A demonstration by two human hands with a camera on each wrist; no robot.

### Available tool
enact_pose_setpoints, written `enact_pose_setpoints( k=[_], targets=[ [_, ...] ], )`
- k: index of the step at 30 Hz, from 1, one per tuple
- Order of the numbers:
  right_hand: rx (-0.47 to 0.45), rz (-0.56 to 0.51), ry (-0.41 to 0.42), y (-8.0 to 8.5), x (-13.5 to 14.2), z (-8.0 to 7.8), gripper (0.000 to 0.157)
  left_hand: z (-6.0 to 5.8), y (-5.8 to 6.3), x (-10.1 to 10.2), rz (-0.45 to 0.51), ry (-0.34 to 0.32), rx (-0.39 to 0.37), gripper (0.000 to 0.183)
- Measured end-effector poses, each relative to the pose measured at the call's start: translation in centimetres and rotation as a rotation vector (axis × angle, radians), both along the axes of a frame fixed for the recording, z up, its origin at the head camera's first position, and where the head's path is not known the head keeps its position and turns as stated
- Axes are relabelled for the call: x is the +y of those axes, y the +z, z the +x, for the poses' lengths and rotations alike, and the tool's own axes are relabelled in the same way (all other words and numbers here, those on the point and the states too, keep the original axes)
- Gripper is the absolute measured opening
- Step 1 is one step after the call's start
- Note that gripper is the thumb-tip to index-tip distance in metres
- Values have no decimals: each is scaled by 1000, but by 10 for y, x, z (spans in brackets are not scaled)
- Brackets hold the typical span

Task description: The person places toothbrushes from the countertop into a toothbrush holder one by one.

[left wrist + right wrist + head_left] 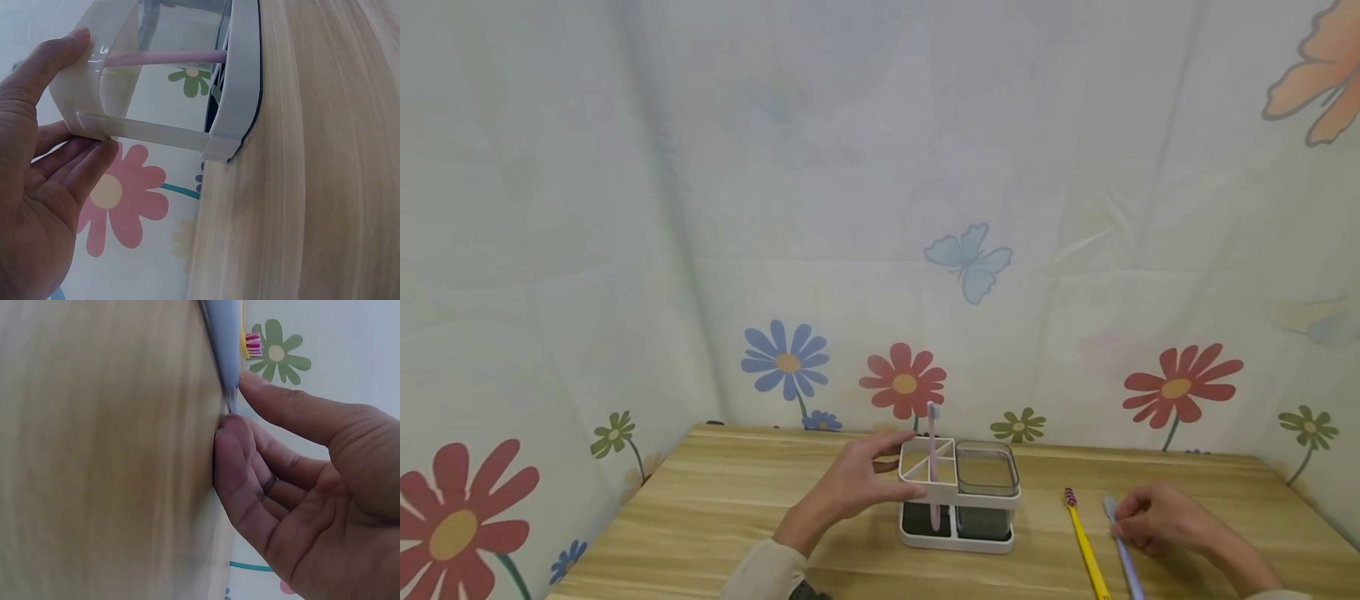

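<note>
My left hand (842, 482) grips the upper frame of a white toothbrush holder (957, 545), thumb on the near side and fingers round the left end. A pink toothbrush (933, 458) stands upright in one of the holder's divided slots, bristles up. In the holder's right half sits a clear cup (987, 473). Over to the right, my right hand (1168, 523) pinches a lavender toothbrush (1124, 560) near its head, between thumb and fingers. The right wrist view shows those fingertips (230, 456) right at the tabletop, beside the lavender toothbrush (224, 331).
A yellow toothbrush (1086, 546) with purple and white bristles lies between the holder and my right hand. The wood-grain table (700, 517) ends at the back against a white curtain (820, 208) printed with flowers and butterflies.
</note>
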State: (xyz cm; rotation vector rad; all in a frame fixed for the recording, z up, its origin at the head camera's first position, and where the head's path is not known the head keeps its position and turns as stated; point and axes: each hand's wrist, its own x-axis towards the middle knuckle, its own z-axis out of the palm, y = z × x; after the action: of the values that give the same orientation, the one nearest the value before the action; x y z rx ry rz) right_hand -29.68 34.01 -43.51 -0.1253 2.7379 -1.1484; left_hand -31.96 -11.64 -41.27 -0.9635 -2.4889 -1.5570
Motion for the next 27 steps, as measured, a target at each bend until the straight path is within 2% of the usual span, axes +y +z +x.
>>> enact_pose_setpoints(
  k=[6, 17, 27],
  targets=[
    [-2, 33, -78, 1, -7, -1, 10, -2, 0, 0, 15, -10, -4, 78],
    [28, 48, -87, 2, -14, 1, 16, -2, 2, 0, 8, -8, 7, 78],
    [32, 6, -111, -1, -16, 1, 9, -2, 1, 0, -9, -1, 22, 79]
  ],
)
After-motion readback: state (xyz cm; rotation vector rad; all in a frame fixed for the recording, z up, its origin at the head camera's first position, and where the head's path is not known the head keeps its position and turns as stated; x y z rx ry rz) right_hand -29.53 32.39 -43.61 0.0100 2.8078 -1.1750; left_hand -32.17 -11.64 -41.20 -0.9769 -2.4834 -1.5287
